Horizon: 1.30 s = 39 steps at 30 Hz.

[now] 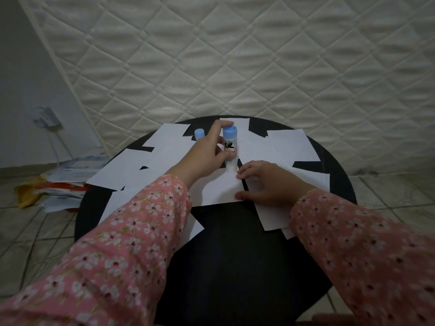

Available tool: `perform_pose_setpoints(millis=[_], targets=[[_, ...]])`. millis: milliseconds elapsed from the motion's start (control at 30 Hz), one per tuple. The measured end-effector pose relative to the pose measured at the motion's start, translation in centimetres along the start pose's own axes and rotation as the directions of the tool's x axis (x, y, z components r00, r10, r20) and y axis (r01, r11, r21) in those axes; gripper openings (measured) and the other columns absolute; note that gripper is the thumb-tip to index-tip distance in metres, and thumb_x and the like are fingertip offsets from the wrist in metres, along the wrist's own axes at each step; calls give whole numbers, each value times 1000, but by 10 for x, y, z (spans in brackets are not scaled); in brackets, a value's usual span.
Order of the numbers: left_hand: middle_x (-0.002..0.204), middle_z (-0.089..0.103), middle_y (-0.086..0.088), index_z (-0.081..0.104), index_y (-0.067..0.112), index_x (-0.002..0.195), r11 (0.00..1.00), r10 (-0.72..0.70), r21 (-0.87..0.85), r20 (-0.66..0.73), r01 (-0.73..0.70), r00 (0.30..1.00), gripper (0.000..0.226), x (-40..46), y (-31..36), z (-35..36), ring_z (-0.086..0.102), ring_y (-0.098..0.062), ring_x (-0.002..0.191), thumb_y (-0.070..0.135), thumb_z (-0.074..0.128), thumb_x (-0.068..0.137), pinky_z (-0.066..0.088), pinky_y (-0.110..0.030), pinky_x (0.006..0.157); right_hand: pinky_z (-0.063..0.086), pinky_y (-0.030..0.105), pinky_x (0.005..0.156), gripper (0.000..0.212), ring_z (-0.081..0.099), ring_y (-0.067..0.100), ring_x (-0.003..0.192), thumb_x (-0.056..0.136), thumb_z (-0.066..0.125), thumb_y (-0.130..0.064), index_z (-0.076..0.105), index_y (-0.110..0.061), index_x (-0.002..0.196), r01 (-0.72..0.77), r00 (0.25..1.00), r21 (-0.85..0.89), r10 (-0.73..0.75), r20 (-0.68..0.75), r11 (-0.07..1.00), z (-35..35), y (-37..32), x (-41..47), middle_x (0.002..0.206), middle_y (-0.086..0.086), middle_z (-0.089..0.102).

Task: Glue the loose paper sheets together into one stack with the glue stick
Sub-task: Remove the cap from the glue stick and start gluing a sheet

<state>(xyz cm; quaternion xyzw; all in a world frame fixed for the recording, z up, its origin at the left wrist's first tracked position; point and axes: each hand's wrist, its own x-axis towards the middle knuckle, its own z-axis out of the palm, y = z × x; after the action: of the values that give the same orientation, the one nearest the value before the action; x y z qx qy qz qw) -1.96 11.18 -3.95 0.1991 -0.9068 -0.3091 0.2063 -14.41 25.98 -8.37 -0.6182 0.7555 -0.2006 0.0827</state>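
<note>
Several white paper sheets (282, 147) lie spread over a round black table (235, 243). My left hand (209, 149) grips a white glue stick (229, 147) with a blue end, held upright with its lower tip on the sheet in the middle (219, 189). My right hand (266, 182) rests on that sheet's right edge with fingers bent, pressing it down. The blue cap (199, 133) stands on the table behind my left hand.
A quilted white mattress (235, 55) leans up behind the table. On the tiled floor to the left lies a pile of papers and orange packaging (56, 184). A wall socket with a cable (47, 118) is at the far left.
</note>
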Motion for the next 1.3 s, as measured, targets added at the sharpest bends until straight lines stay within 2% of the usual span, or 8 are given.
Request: perform_pose_setpoints(millis=[167,300,400,667,800,933,1133,1300], targets=[[73,53,4,27,33,142,996,25,82,-12,-23,1000,61,-5,0,-2,52,-7,60,13,57,93,35,-18,56,34,40,111,57,42,7,128,77,67,-56,59,-27,125,9,1000,-15,-9,0,1000,3,0,-1,139,-11,49],[79,53,8,26,35,143,993,40,108,7,-40,999,62,-10,-4,-6,53,-7,66,13,55,94,37,-22,60,38,39,108,57,47,8,123,77,67,-56,58,-26,125,5,1000,-12,-5,7,1000,2,-2,-1,135,-9,52],[85,58,0,27,35,143,993,46,113,0,-45,999,61,-13,-8,-10,55,-10,68,13,55,93,38,-26,64,38,39,108,54,48,8,121,77,69,-52,59,-25,123,1,1000,9,-1,-7,1000,2,-4,-3,132,-9,53],[93,59,-5,26,34,145,990,23,139,-1,-23,1000,63,-22,-16,-24,53,-5,67,11,55,94,37,-23,64,38,41,107,52,48,7,121,76,68,-53,60,-27,120,-2,999,41,3,-33,999,7,0,-5,130,-12,53],[107,62,-5,26,37,144,992,11,128,-10,-9,1000,64,-28,-22,-31,59,-15,79,12,56,94,40,-23,69,37,42,108,50,48,8,121,76,69,-51,60,-27,119,8,999,39,-7,-38,999,7,0,-4,129,-11,54],[97,61,-2,28,37,143,989,1,146,-28,3,1000,64,-32,-29,-38,56,-6,71,11,57,93,38,-13,64,36,44,108,49,48,8,120,76,70,-49,59,-26,119,13,999,45,-12,-37,999,7,1,-4,129,-11,54],[104,60,-2,29,40,141,994,-31,100,-22,33,999,63,-39,-35,-47,60,-17,87,12,58,92,47,-32,81,36,44,108,49,47,9,122,77,70,-48,59,-27,119,14,1000,26,-14,-18,1000,6,1,-3,130,-10,53],[101,65,-7,32,45,137,994,-39,98,-31,42,999,62,-45,-43,-55,63,-20,86,11,58,92,48,-31,79,37,43,107,48,48,10,120,77,70,-48,58,-27,118,10,1000,30,-10,-11,1000,5,1,-3,129,-10,53]])
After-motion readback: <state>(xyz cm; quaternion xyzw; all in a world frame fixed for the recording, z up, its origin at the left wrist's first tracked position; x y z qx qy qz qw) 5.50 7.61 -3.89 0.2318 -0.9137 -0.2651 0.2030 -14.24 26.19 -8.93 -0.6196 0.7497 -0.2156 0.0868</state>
